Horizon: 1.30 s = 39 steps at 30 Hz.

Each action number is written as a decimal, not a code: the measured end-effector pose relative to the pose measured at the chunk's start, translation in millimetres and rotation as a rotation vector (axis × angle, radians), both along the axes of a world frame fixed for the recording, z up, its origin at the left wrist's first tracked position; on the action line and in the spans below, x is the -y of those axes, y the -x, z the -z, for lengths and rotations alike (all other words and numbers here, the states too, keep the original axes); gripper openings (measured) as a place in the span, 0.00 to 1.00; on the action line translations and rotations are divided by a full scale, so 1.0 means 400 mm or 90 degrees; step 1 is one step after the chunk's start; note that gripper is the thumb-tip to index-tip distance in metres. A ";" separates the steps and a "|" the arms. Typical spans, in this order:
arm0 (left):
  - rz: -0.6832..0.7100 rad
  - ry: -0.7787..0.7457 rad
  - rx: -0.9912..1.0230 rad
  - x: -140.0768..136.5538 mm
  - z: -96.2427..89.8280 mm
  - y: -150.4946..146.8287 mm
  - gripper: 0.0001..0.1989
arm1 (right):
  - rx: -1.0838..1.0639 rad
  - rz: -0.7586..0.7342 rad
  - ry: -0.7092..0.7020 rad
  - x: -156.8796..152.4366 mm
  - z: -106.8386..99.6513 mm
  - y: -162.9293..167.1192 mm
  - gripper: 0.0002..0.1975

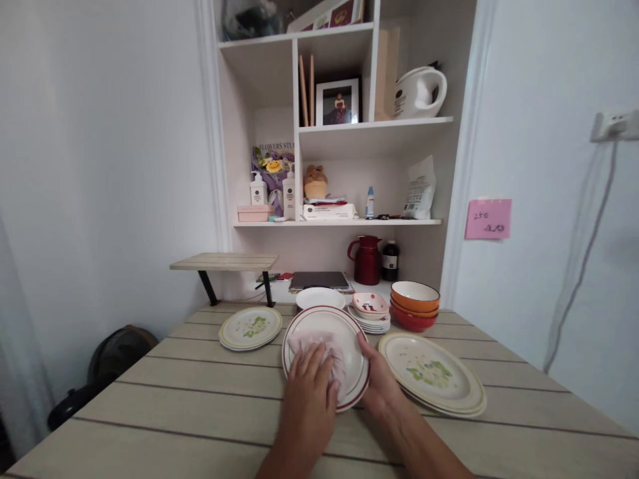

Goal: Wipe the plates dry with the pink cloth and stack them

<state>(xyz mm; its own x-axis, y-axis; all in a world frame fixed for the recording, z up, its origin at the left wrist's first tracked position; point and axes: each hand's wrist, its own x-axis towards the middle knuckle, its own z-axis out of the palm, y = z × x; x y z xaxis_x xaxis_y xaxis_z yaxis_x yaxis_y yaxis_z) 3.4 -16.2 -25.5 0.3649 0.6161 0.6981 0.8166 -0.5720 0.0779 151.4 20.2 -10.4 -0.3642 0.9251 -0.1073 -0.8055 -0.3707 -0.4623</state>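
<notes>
A white plate with dark red rim lines (355,332) is tilted up toward me above the table. My right hand (382,379) grips its right edge, thumb on the face and the other fingers behind, out of sight. Against the plate's face my left hand (312,379) presses a crumpled pale pink cloth (332,349). Just behind stands a white dish (320,297). To the right lie large oval plates with a green leaf pattern (432,372), stacked; similar smaller plates (251,328) lie to the left.
Orange and red bowls (415,306) stand stacked at the back right, beside a patterned bowl (370,303) on small white plates (372,324). A raised wooden shelf (224,261) stands back left. A red jug (367,259) and dark bottle (390,261) sit under the wall shelves (339,223).
</notes>
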 end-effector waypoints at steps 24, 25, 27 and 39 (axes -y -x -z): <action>-0.111 -0.029 0.019 -0.016 0.009 0.000 0.19 | -0.012 0.077 -0.007 -0.011 -0.001 -0.012 0.27; -0.083 -0.036 0.003 -0.016 0.015 -0.006 0.19 | -0.011 0.093 -0.013 -0.012 -0.007 -0.021 0.28; -0.047 -0.046 -0.021 -0.017 0.025 -0.013 0.19 | -0.007 0.103 -0.031 -0.013 -0.014 -0.031 0.29; -0.022 0.064 -0.038 -0.020 -0.005 0.013 0.25 | 0.025 -0.044 -0.049 0.020 0.016 0.043 0.24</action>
<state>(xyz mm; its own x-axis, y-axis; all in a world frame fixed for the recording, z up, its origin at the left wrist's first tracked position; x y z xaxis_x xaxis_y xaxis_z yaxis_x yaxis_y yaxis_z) -1.7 -8.2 -23.6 0.3808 0.6951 0.6098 0.8407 -0.5348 0.0846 134.0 12.0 -17.0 -0.4243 0.9040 -0.0520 -0.7602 -0.3868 -0.5220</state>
